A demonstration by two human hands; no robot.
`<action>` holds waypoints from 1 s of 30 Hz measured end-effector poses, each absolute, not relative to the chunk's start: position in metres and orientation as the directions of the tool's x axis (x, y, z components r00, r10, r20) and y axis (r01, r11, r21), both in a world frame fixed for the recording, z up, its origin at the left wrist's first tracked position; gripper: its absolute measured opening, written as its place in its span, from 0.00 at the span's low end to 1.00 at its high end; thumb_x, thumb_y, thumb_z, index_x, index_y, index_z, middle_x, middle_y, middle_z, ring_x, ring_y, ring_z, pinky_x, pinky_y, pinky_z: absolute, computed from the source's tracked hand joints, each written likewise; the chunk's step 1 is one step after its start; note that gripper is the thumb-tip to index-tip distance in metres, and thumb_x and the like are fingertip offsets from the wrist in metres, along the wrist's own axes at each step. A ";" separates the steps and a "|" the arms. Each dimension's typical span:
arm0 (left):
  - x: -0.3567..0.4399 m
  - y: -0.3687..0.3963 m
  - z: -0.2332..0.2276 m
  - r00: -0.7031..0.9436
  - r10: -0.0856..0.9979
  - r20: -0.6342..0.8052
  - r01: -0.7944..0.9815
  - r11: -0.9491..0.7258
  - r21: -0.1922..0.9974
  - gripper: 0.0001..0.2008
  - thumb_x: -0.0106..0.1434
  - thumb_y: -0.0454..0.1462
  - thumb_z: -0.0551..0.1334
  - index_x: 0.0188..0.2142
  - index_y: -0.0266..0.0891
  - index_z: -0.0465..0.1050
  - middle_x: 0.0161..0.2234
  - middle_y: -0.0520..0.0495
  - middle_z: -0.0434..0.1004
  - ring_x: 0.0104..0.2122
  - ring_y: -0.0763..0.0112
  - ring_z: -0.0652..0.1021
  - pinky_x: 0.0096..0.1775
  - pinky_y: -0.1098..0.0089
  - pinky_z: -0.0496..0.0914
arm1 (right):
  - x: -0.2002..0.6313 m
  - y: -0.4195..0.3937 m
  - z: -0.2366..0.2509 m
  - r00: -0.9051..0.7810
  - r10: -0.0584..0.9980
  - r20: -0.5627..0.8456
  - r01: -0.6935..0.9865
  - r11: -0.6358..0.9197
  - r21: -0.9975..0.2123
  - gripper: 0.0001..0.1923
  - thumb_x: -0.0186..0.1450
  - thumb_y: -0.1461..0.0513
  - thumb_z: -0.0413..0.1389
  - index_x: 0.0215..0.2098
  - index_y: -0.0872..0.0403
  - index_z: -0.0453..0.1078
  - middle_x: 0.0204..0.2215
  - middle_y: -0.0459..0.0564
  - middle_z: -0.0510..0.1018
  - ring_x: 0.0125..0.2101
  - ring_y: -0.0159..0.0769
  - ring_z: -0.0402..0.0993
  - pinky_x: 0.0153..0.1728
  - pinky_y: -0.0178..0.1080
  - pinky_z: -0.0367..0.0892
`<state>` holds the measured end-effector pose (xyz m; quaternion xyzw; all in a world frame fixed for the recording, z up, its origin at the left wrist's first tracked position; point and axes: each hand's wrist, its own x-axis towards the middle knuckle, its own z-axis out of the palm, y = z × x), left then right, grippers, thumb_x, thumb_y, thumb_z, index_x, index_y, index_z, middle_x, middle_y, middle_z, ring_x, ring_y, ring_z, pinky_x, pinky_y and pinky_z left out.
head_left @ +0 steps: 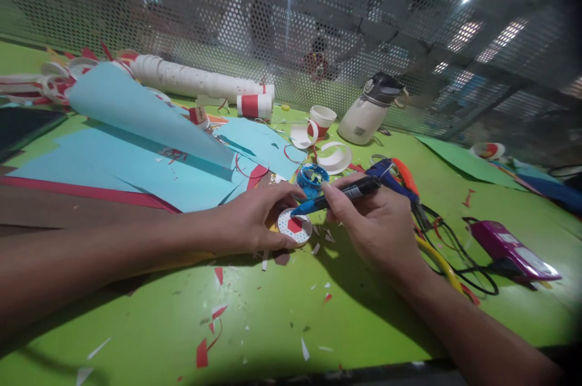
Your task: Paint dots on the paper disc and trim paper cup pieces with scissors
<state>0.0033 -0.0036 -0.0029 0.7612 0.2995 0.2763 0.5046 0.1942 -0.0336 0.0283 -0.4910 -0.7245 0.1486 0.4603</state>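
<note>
My left hand [259, 216] grips a small round white paper disc [287, 231] between thumb and fingers, low over the green table. Blue dots surround a red hexagon at the disc's centre. In my right hand [373, 216] is a marker [350, 192] with a dark body and a blue front end; its tip meets the disc's upper part. Just behind the disc sits a blue-coloured ring cut from a cup [313, 176], with small scraps inside. Whether the disc rests on something below is hidden by my left hand.
Light blue paper sheets [136, 156] cover the left side. At the back are stacked white cups [195, 77], a red-and-white cup [322, 119] and a white bottle [364, 116]. To the right lie orange-handled scissors [404, 177] and a purple device [513, 249]. Paper scraps [202, 352] litter the front.
</note>
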 end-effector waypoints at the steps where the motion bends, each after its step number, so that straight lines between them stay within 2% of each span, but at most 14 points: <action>1: 0.003 -0.003 -0.003 0.673 0.730 0.123 0.174 -0.318 0.932 0.23 0.55 0.35 0.68 0.49 0.37 0.65 0.30 0.50 0.77 0.28 0.70 0.78 0.30 0.70 0.71 | 0.194 -0.034 0.028 -0.097 0.845 0.526 0.575 0.479 -0.663 0.09 0.63 0.59 0.59 0.27 0.55 0.72 0.17 0.42 0.74 0.17 0.28 0.70 0.21 0.32 0.67; 7: 0.003 -0.001 -0.005 0.683 0.718 0.132 0.172 -0.334 0.927 0.24 0.55 0.36 0.69 0.49 0.36 0.64 0.30 0.50 0.77 0.26 0.72 0.77 0.28 0.72 0.70 | 0.194 -0.032 0.027 -0.117 0.838 0.532 0.576 0.494 -0.652 0.09 0.63 0.60 0.59 0.27 0.57 0.73 0.18 0.42 0.74 0.17 0.27 0.69 0.20 0.30 0.66; 14: 0.005 -0.005 -0.006 0.683 0.724 0.092 0.102 -0.220 0.970 0.25 0.55 0.31 0.67 0.50 0.36 0.63 0.29 0.51 0.76 0.22 0.75 0.76 0.26 0.74 0.69 | 0.194 -0.032 0.026 -0.123 0.842 0.525 0.558 0.496 -0.665 0.08 0.62 0.60 0.60 0.28 0.57 0.72 0.17 0.41 0.73 0.17 0.26 0.68 0.19 0.29 0.64; 19: 0.007 -0.009 -0.002 0.699 0.715 0.025 0.059 -0.092 0.994 0.24 0.56 0.29 0.66 0.51 0.35 0.61 0.25 0.56 0.74 0.17 0.79 0.72 0.21 0.77 0.67 | 0.194 -0.032 0.025 -0.169 0.808 0.564 0.570 0.547 -0.613 0.07 0.62 0.62 0.60 0.27 0.58 0.73 0.19 0.44 0.75 0.18 0.27 0.70 0.20 0.30 0.65; 23: 0.008 -0.009 0.001 0.675 0.737 0.020 0.050 -0.074 0.996 0.22 0.54 0.27 0.67 0.46 0.35 0.63 0.26 0.56 0.74 0.17 0.79 0.73 0.19 0.78 0.67 | 0.191 -0.032 0.025 -0.223 0.759 0.611 0.570 0.610 -0.550 0.08 0.63 0.63 0.60 0.27 0.60 0.73 0.20 0.46 0.76 0.20 0.29 0.71 0.24 0.32 0.67; 30: 0.005 -0.008 0.000 0.729 0.685 0.005 0.056 -0.066 0.996 0.18 0.60 0.33 0.65 0.47 0.37 0.61 0.24 0.55 0.73 0.16 0.79 0.73 0.16 0.80 0.66 | 0.189 -0.034 0.023 -0.271 0.706 0.655 0.574 0.664 -0.479 0.07 0.62 0.63 0.60 0.28 0.60 0.73 0.21 0.47 0.76 0.21 0.30 0.72 0.26 0.34 0.67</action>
